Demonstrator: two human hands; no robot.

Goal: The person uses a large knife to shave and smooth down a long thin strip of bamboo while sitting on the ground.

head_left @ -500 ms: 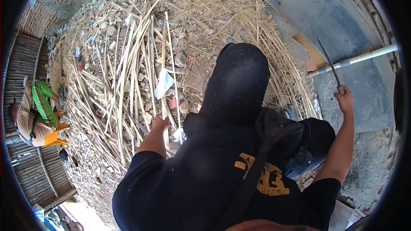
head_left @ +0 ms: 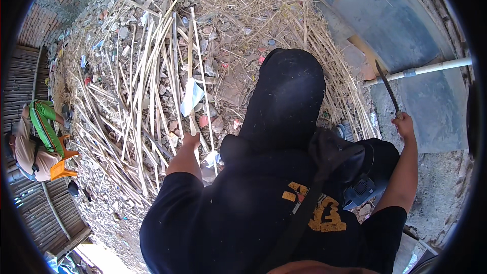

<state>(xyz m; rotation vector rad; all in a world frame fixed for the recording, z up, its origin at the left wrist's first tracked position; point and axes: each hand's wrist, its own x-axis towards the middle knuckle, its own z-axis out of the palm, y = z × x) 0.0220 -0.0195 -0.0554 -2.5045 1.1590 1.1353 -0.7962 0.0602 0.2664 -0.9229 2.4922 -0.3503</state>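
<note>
The left hand (head_left: 191,139) is clamped around a long pale cane strip (head_left: 191,66) that runs toward 12 o'clock over the heap of split canes (head_left: 137,101). At 3 o'clock, well apart, the right hand (head_left: 404,124) is clenched on the handle of a dark curved blade (head_left: 386,85), pointing up near a white pipe (head_left: 431,68).

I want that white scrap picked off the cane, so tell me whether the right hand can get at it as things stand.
Probably not: the right hand is closed on the curved blade far out to the side, and the raised black-clad knee stands between it and the white scrap.
</note>
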